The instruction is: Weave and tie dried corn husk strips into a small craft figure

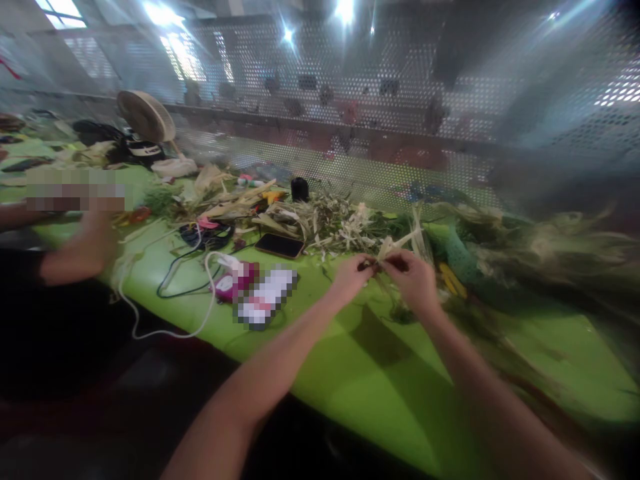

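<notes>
My left hand [353, 277] and my right hand [414, 279] meet over the green table, fingertips close together. Each is closed in a pinch on a pale, dried strip of what looks like corn husk [387, 249]. The strip sticks up between the fingers; part of it is hidden by them. Just below my right hand lies a small tuft of green fibres [401, 312]. Behind both hands spreads a heap of dry husk scraps [345, 227]. To the left of my left hand a dark phone [280, 245] lies flat.
A magenta-and-white power strip [235, 283] with a white cable [193, 333] sits beside a blurred-out phone [267, 297]. A black cylinder [299, 189] and a fan [146, 117] stand behind. Dried plant bundles [550, 250] fill the right. Another person's arm [83, 250] is at left.
</notes>
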Demonstrator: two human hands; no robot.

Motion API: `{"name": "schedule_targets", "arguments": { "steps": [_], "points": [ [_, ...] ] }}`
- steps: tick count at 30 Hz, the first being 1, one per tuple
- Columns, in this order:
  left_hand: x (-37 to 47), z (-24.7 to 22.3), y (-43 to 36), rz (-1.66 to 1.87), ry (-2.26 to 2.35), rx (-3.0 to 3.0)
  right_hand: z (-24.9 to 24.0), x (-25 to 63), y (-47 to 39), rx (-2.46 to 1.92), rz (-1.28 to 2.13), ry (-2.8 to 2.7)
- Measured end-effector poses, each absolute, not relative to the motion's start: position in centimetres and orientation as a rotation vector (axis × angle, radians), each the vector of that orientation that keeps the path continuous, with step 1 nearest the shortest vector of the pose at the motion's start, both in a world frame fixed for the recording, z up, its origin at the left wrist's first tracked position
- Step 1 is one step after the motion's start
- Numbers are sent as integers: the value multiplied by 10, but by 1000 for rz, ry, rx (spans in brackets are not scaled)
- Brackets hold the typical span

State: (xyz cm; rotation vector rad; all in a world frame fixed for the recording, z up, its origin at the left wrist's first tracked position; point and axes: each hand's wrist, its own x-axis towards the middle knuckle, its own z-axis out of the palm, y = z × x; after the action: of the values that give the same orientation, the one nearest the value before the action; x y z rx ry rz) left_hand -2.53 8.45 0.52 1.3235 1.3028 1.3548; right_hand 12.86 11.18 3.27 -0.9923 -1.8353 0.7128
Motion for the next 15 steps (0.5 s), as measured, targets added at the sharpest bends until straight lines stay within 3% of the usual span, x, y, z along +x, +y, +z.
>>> {"name": "schedule_targets", "arguments": {
  "steps": [8,15],
  "points": [
    [-25,18,78,1310,1266,1496,34,127,116,-1082,872,-1587],
    [-23,15,76,1277,1293,1438,29,124,121,-1021,1256,-1423]
  ]
}}
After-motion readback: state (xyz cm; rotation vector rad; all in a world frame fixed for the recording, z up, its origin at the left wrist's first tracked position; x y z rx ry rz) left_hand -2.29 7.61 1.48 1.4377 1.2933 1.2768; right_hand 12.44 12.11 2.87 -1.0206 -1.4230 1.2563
